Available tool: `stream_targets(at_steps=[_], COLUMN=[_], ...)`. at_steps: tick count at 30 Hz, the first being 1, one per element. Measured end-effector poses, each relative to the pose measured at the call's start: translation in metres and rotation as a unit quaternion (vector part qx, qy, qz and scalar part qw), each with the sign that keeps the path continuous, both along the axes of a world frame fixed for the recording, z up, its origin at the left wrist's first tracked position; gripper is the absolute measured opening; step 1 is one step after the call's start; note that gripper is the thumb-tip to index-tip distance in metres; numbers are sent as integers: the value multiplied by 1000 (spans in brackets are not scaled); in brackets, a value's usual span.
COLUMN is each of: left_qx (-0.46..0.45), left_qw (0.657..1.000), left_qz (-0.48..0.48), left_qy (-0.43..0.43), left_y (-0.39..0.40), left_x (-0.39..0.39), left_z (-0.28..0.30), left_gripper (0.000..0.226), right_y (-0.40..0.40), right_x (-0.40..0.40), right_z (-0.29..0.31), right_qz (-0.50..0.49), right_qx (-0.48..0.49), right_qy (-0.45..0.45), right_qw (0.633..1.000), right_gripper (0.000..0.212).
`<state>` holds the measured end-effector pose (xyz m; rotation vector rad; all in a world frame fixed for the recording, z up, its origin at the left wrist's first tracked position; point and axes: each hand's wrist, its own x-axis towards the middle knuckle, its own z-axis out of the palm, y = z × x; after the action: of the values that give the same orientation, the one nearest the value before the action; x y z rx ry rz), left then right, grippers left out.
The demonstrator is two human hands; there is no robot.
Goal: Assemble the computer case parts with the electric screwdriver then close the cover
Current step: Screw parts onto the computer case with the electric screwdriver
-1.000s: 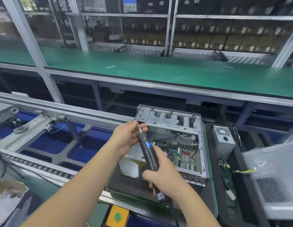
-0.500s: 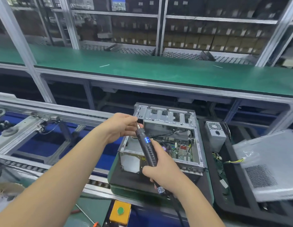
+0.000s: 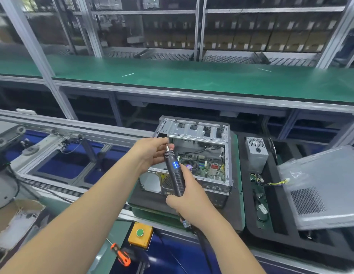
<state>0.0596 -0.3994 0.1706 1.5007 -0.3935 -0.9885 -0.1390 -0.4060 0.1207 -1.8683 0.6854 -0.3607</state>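
Nearest the camera, an orange-handled screwdriver and a yellow box with a green button are seen at the front edge of the line. Just beyond, the electric screwdriver is gripped low on its black body by the right hand, fingers curled fully round it; its long axis runs up and slightly left, bit uppermost. The bit tip is met by the left hand, whose fingers are pinched together at it, apparently seating a screw, though the screw itself cannot be made out. The left hand is the nearer to the computer case, which lies open directly behind and right of the tip, on a dark pad. Further right, a power supply stands in a tray, and the bagged cover is cut off by the frame edge. A green worktop lies beyond.
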Motion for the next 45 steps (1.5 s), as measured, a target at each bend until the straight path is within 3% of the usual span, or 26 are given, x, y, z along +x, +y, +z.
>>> stream_targets(at_steps=[4, 10, 15, 17, 19, 22, 24, 30, 35, 40, 45], left_qx=[-17, -54, 32, 63, 104, 156, 142, 48, 6, 19, 28], left_qw=[998, 990, 990, 986, 985, 983, 984, 976, 929, 928, 932], left_qz=[20, 57, 120, 94, 35, -75, -105, -56, -24, -39, -49], left_qy=[56, 114, -58, -126, -133, -61, 14, 203, 368, 370, 358], left_y=[10, 21, 27, 31, 37, 45, 48, 48, 47, 45, 34], left_x=[-15, -22, -19, -14, -13, -24, -36, -56, -71, -74, -71], left_z=[-12, -30, -58, -71, -85, -118, -141, -179, -185, -196, -200], left_gripper=[27, 37, 28, 24, 28, 40, 39, 32, 27, 13, 14], right_y=[2, 11, 19, 24, 32, 48, 62, 98, 117, 118, 110], right_x=[-9, -12, -15, -17, -18, -20, -20, -14, -12, -12, -12], right_z=[-10, -22, -39, -49, -61, -80, -93, -124, -140, -152, -161], right_qz=[10, 0, -33, -55, -79, -118, -145, -191, -214, -224, -217], right_qx=[10, 20, 39, 57, 75, 86, 87, 114, 127, 137, 144], right_qy=[4, -28, -41, -32, -22, -8, 7, 49, 70, 76, 73], right_qw=[1000, 999, 998, 996, 994, 989, 986, 974, 966, 962, 963], right_gripper=[100, 89, 86, 86, 89, 88, 87, 89, 90, 91, 90])
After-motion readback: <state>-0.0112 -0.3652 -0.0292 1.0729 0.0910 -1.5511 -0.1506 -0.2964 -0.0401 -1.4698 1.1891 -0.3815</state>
